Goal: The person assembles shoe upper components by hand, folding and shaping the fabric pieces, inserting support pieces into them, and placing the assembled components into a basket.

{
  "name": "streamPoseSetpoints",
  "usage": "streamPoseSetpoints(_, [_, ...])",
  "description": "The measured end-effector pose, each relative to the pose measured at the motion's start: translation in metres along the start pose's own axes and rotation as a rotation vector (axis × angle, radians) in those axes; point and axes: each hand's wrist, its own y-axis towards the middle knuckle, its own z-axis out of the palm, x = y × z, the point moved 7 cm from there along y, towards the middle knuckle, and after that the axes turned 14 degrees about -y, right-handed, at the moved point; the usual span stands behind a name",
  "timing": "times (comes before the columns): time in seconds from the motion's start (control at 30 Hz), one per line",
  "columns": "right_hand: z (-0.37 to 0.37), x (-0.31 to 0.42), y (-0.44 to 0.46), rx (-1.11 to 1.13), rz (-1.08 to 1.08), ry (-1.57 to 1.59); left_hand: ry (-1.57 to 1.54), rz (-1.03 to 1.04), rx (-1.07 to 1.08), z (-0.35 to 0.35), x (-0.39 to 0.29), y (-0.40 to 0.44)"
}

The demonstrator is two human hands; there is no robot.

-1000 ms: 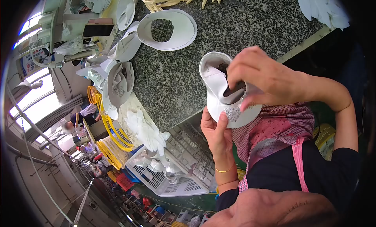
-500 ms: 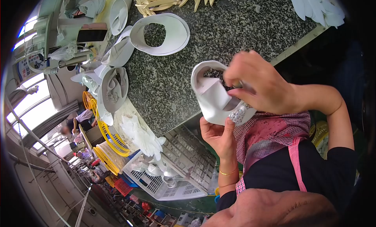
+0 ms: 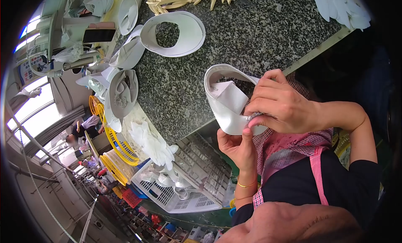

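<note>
A white shoe upper [image 3: 226, 113], set with small silver stones on one part, is held over the edge of the worktop, its opening tilted upward. My left hand [image 3: 240, 148] grips the lower rim, thumb on the front and fingers behind. My right hand [image 3: 282, 104] is closed on the stone-studded part [image 3: 253, 116], thumb and fingers pinching it, and covers most of the stones. Inside the upper a white folded flap [image 3: 230, 96] is visible. Another white upper [image 3: 190, 37] with an oval opening lies on the speckled worktop [image 3: 234, 37].
More white uppers [image 3: 121, 94] stand along the worktop's left side. Cream strips [image 3: 180, 0] lie at the top, white pieces [image 3: 341, 10] at the top right. White pieces [image 3: 150, 144] hang by a white crate [image 3: 192, 205]; yellow baskets [image 3: 115, 167] stand beside it. A phone [image 3: 98, 35] lies further left.
My right hand has come down from above the upper and closed on its stone-studded part, which is now mostly covered. My left hand keeps its hold, shifted slightly.
</note>
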Motion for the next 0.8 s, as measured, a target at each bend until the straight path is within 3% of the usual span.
streamPoseSetpoints(0.13, [0.001,-0.002,0.001,0.085,-0.008,0.034,0.125,0.084,0.016,-0.009,-0.003,0.003])
streamPoseSetpoints(0.23, [-0.003,-0.002,0.006,0.132,-0.011,0.073,0.254,0.064,0.166,-0.009,-0.007,0.010])
streamPoseSetpoints(0.3, [-0.002,0.000,0.008,0.202,-0.049,0.122,-0.165,-0.286,0.161,-0.015,0.011,0.010])
streamPoseSetpoints(0.33, [-0.001,-0.001,0.009,0.200,-0.047,0.122,-0.163,-0.289,0.163,-0.017,0.009,0.011])
streamPoseSetpoints(0.4, [0.004,0.009,0.007,0.251,-0.252,0.087,-0.097,-0.378,0.098,-0.025,0.013,0.010])
streamPoseSetpoints(0.47, [-0.003,0.003,0.011,0.243,-0.269,0.060,-0.079,-0.301,0.100,-0.025,0.010,0.016])
streamPoseSetpoints(0.53, [-0.013,-0.010,0.021,0.133,-0.099,0.102,-0.140,-0.246,0.089,-0.018,0.004,0.019])
streamPoseSetpoints(0.6, [-0.014,-0.012,0.026,0.078,-0.102,0.081,-0.122,-0.224,0.090,-0.011,0.003,0.020])
streamPoseSetpoints(0.67, [-0.005,-0.010,0.024,0.281,-0.035,0.094,-0.094,-0.200,0.061,-0.008,0.002,0.020])
streamPoseSetpoints(0.73, [-0.005,-0.009,0.032,0.323,-0.026,0.168,-0.047,-0.189,0.113,-0.002,0.000,0.021])
streamPoseSetpoints(0.8, [0.003,-0.015,0.034,0.529,0.105,0.354,0.001,-0.174,0.160,0.002,-0.004,0.021])
